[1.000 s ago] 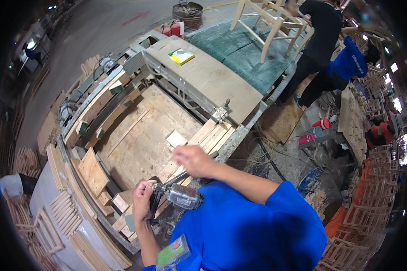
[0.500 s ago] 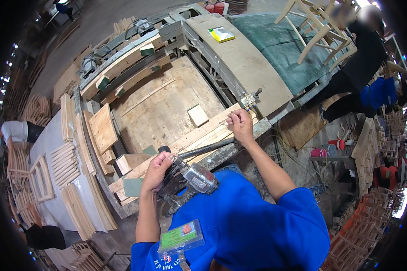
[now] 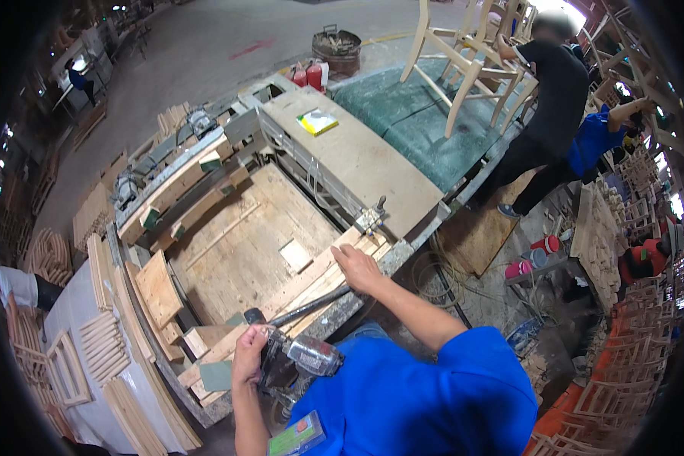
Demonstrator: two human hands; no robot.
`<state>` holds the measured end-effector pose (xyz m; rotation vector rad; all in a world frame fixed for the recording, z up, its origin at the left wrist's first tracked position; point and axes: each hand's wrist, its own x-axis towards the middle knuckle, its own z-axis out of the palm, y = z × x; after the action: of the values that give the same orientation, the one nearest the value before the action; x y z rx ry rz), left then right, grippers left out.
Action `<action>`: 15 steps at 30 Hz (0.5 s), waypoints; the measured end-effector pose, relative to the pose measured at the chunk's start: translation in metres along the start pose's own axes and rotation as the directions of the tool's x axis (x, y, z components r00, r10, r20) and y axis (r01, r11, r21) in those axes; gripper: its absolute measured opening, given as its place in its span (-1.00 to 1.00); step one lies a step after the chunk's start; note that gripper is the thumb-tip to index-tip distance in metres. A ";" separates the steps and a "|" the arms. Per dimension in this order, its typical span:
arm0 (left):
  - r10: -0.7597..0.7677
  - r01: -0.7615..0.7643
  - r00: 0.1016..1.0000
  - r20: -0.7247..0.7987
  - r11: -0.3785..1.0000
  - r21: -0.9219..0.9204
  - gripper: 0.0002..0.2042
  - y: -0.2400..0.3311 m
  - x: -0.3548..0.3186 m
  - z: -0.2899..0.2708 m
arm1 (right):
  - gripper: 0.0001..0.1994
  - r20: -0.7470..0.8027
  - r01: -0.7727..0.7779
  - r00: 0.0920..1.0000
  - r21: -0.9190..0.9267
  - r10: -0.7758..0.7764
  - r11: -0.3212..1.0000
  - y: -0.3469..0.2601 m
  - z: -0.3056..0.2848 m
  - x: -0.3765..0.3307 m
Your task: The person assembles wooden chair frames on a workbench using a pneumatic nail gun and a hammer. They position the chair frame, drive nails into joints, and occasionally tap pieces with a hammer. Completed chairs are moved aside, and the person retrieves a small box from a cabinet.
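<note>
My left hand (image 3: 248,356) is closed at the black side of a scuffed grey air tool (image 3: 316,357), which has a rounded metal housing and lies against my front. Its exact kind I cannot make out. My right hand (image 3: 359,270) rests with fingers stretched out on the pale wooden beams (image 3: 311,278) along the near side of the frame; no object shows in it. Between my hands a black tube (image 3: 311,305) lies across these beams. A metal valve fitting (image 3: 370,221) stands just beyond my right fingertips.
The machine's wooden bed (image 3: 239,228) carries a small block (image 3: 295,256). A yellow-and-white packet (image 3: 317,121) lies on the board beyond. Wooden chairs (image 3: 463,76) stand on a green top, a person in black (image 3: 552,95) beside them. Wooden parts (image 3: 102,346) lie at left.
My right hand has gone from pinching a thin stick-like piece above the beams to resting on them with extended fingers. The view has shifted; my left hand stays at the air tool.
</note>
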<state>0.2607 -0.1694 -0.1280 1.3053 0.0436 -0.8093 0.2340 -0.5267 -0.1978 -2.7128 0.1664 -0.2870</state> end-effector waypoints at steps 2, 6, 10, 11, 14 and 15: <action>0.011 -0.013 0.998 -0.061 1.000 -0.023 -0.87 0.002 -0.004 -0.004 | -0.59 0.015 -0.063 0.998 0.175 0.061 0.983 -0.016 -0.013 -0.018; 0.137 -0.135 0.986 -0.097 0.990 0.026 -0.85 0.027 -0.004 -0.007 | -0.47 0.559 -0.386 0.829 0.607 -0.027 0.694 -0.042 -0.028 -0.074; 0.237 -0.242 0.966 -0.108 0.969 -0.040 -0.84 0.097 0.020 0.020 | -0.30 0.552 -0.437 0.721 0.831 -0.418 0.345 -0.100 -0.055 -0.086; 0.267 -0.274 0.960 -0.082 0.958 -0.081 -0.85 0.119 0.026 0.036 | -0.21 0.519 -0.399 0.782 0.842 -0.344 0.364 -0.112 -0.063 -0.078; 0.376 -0.360 0.926 0.027 0.903 -0.234 -0.75 0.168 0.041 0.082 | -0.42 0.119 0.006 0.959 0.898 -0.255 0.440 -0.153 -0.104 -0.020; 0.456 -0.432 0.889 0.050 0.869 -0.240 -0.75 0.178 0.045 0.101 | -0.46 0.112 -0.085 0.985 0.976 -0.128 0.202 -0.153 -0.111 -0.007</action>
<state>0.3509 -0.2736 0.0306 1.0018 -0.2398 -0.4572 0.2138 -0.4284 -0.0377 -1.3651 -0.1077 -0.0821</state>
